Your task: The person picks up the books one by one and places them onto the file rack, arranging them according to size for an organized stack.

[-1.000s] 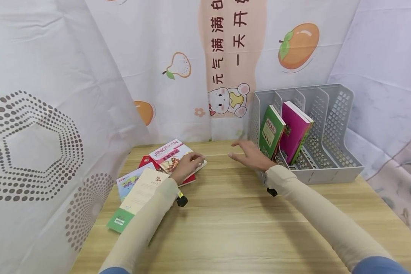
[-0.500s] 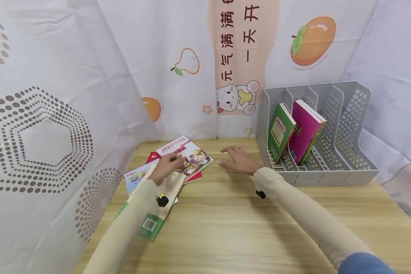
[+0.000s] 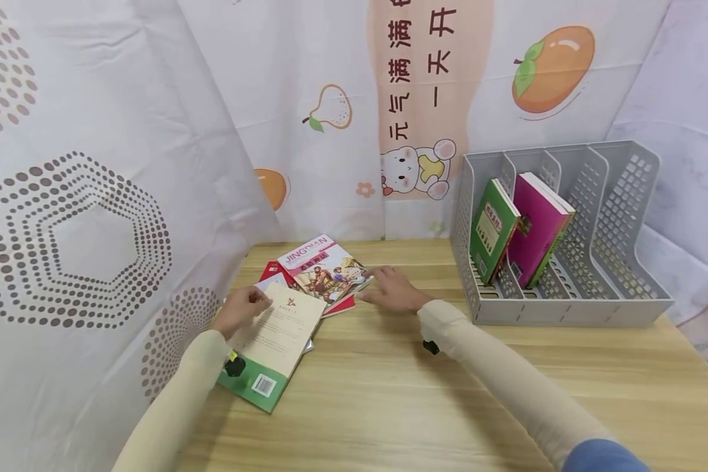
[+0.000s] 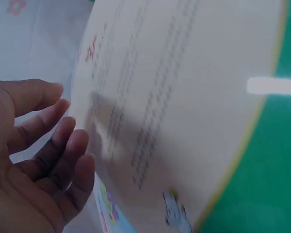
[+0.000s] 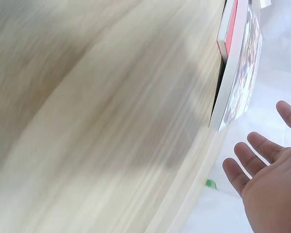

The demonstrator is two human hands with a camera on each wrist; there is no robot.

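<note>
My left hand (image 3: 242, 311) is over the left edge of a cream and green book (image 3: 280, 328), which lies back cover up. In the left wrist view its fingers are loosely bent beside that cover, with nothing between them. My right hand (image 3: 394, 288) is by the right corner of a white book (image 3: 324, 269) with a pink title and painted figures. Its fingers look spread and relaxed in the right wrist view, apart from the book. Beneath the white book a red book (image 3: 342, 306) sticks out. A blue-covered book (image 3: 274, 280) is mostly hidden.
At the right stands a grey file rack (image 3: 572, 313) with several slots. A green book (image 3: 492, 229) and a magenta book (image 3: 533, 226) lean in its left slots. Printed cloth (image 3: 336, 164) hangs behind the wooden table (image 3: 354, 393).
My left hand has moved off the white book, leftward and nearer to me, over the cream and green book. My right hand has shifted left, away from the rack. The head view has turned slightly.
</note>
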